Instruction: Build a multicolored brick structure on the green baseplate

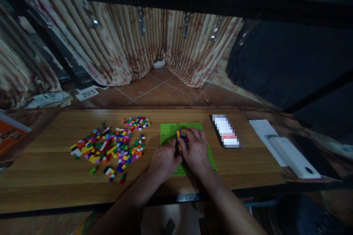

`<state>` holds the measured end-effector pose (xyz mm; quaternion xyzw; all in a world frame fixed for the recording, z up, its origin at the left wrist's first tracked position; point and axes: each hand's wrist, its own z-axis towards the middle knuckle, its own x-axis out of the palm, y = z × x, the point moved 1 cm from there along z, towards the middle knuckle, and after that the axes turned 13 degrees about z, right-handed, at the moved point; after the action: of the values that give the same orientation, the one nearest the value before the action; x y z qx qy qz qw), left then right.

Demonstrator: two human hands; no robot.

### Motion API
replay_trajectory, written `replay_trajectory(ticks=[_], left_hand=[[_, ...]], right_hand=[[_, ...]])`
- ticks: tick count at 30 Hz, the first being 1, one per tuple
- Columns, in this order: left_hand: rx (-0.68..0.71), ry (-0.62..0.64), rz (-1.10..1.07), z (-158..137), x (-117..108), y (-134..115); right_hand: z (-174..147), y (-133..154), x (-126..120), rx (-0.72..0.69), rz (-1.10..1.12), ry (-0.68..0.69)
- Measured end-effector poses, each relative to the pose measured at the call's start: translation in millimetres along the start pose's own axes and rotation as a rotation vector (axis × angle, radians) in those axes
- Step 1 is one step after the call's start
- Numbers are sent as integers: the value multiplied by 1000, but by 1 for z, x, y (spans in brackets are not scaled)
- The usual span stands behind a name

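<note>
A green studded baseplate point(168, 129) lies on the wooden table, and both hands are over it. A small group of joined building bricks point(179, 134), with yellow, purple and dark pieces showing, stands on or just above its middle. My right hand point(196, 152) curls around the right side of these bricks, thumb and fingers closed on them. My left hand point(165, 159) presses in from the left, its fingers bent against the same bricks. The fingers hide most of the bricks, so I cannot tell how they join the plate.
Loose coloured bricks point(105, 145) spread over the table's left half, with a smaller cluster point(138, 122) behind them. A phone point(225, 132) lies right of the baseplate. Beyond the table's right end are white papers point(264, 136) and a white device point(296, 158).
</note>
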<state>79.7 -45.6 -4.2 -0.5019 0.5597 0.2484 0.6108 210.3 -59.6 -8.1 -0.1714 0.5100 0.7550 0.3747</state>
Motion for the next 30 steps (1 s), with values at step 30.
replay_trajectory(ticks=[30], left_hand=[[3,49,39,-1,-2,-1]], right_hand=[[0,-5,4,-40,-43,-16]])
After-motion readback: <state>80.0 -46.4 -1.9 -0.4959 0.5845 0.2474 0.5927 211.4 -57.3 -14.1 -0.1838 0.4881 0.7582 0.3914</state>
